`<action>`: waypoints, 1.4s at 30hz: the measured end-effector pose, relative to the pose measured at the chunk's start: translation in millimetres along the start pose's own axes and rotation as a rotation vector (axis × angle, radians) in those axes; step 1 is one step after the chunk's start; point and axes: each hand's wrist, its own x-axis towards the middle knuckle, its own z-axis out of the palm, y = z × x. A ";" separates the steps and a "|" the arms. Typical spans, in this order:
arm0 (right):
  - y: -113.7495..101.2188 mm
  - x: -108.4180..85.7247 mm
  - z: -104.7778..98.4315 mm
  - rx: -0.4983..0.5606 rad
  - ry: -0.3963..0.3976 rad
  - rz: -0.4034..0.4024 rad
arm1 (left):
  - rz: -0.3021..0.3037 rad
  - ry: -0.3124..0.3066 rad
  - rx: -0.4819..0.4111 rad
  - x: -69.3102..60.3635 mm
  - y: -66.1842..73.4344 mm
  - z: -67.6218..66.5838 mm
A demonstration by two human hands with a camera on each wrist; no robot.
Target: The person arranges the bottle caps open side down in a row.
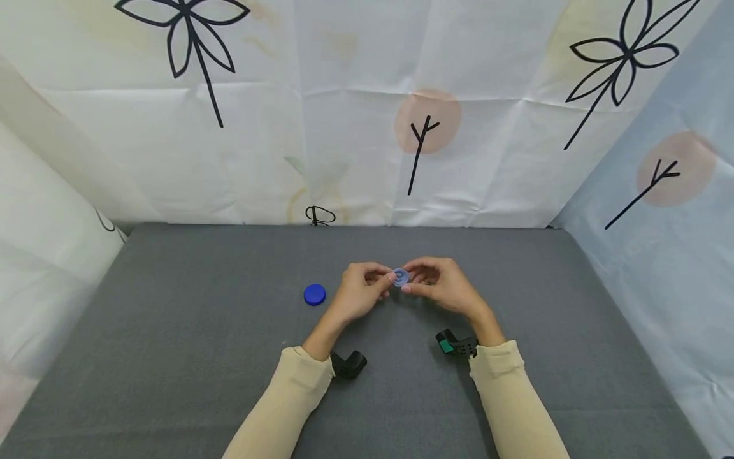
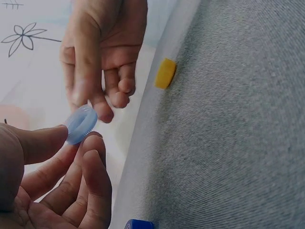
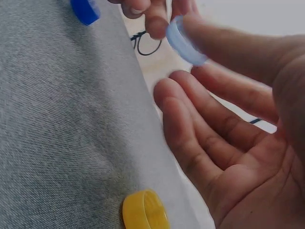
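A translucent light blue bottle cap [image 1: 400,276] is up between the two hands, above the grey table. My left hand [image 1: 358,290] pinches it, the thumb on one face and the fingers behind. From the other side, my right hand [image 1: 444,285] has thumb and index finger at the cap's rim, its other fingers loosely bent. The light blue cap [image 2: 81,125] is tilted in the left wrist view. In the right wrist view, the right thumb partly covers this cap [image 3: 183,43].
A dark blue cap [image 1: 315,294] lies left of the left hand on the grey table [image 1: 201,357]. A yellow cap [image 3: 145,210] stands on the table near the right hand, out of sight in the head view. Patterned white cloth [image 1: 344,127] hangs behind the table.
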 end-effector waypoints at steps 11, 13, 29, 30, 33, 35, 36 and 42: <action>-2.2 3.0 -1.0 0.257 -0.089 0.119 | 0.011 0.010 -0.053 0.1 3.0 -0.6; -3.4 3.0 -0.8 0.273 -0.100 0.141 | 0.025 0.009 -0.051 -0.1 3.4 -0.3; -3.3 0.4 -6.6 0.257 -0.124 0.103 | 0.057 -0.010 -0.035 -0.7 3.1 -1.3; -2.5 0.0 -7.3 0.249 -0.125 0.095 | 0.057 -0.014 -0.034 -0.8 3.1 -1.6; -0.5 -0.8 -9.3 0.221 -0.130 0.081 | 0.053 -0.030 -0.025 -1.0 3.7 -2.7; 0.8 -1.7 -10.2 0.204 -0.128 0.086 | 0.045 -0.041 -0.016 -1.2 4.1 -3.2; 1.4 -2.0 -10.7 0.197 -0.127 0.088 | 0.044 -0.045 -0.010 -1.2 4.3 -3.3; 3.7 -4.4 -12.9 0.138 -0.120 0.038 | 0.109 -0.063 0.112 -1.8 2.5 -2.8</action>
